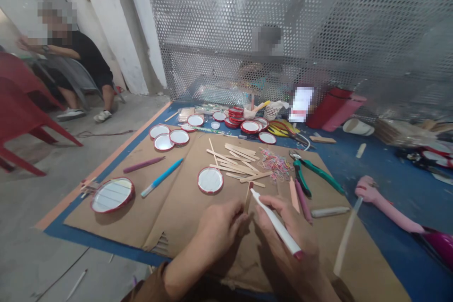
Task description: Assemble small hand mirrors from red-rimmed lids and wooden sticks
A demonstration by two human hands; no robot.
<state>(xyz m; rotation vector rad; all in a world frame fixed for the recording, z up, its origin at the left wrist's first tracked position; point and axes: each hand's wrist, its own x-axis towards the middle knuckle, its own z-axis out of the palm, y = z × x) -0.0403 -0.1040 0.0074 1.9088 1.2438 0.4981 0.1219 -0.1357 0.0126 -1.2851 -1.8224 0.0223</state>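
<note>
My left hand (pixel 221 224) pinches a thin wooden craft stick (pixel 247 202) upright over the cardboard sheet (pixel 184 231). Between the fingers of my right hand (pixel 300 238) is a white marker pen (pixel 278 224) with a dark red end. Its tip meets or nearly meets the top of the stick, where a dark red patch shows. A round white disc with a red rim (pixel 210 180) lies just beyond my left hand. Farther back are loose craft sticks (pixel 235 163) beside a heap of small coloured rubber bands (pixel 276 163).
Green-handled pliers (pixel 300 177) and several markers (pixel 304 198) lie right of the sticks. A blue pen (pixel 163 177) and a disc with strings (pixel 112 195) are at left. A pink glue gun (pixel 389 205) lies at right. A perforated metal panel (pixel 212 23) stands behind; a person (pixel 81 52) sits far left.
</note>
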